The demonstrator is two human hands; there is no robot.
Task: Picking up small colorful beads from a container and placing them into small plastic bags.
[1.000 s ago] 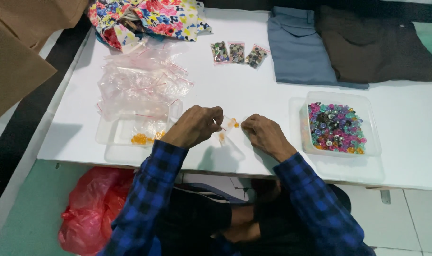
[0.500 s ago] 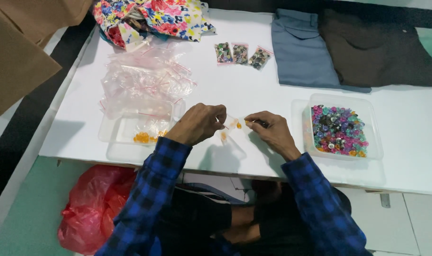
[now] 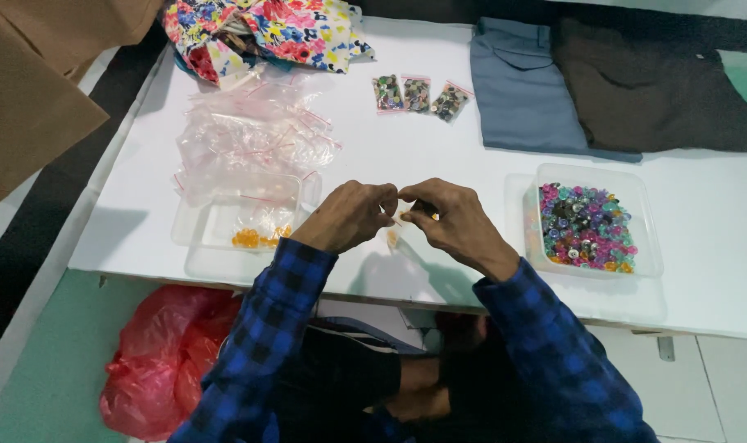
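Note:
My left hand (image 3: 350, 215) and my right hand (image 3: 453, 221) meet above the front of the white table (image 3: 406, 156). Between their fingertips they pinch a small clear plastic bag (image 3: 398, 232) with a few orange beads in it; the bag hangs down between the hands. To the left stands a clear tray (image 3: 244, 220) with orange beads in one corner. To the right stands a clear tub (image 3: 588, 223) full of mixed coloured beads.
A heap of empty clear zip bags (image 3: 255, 135) lies behind the tray. Three small filled bags (image 3: 416, 95) lie at the back. Flowered cloth (image 3: 263, 31), folded grey-blue trousers (image 3: 525, 90) and dark brown trousers (image 3: 652, 82) lie along the far edge. A red plastic bag (image 3: 170, 361) sits on the floor.
My hands have come closer together around the small bag. The view has shifted slightly; the things on the table have not moved.

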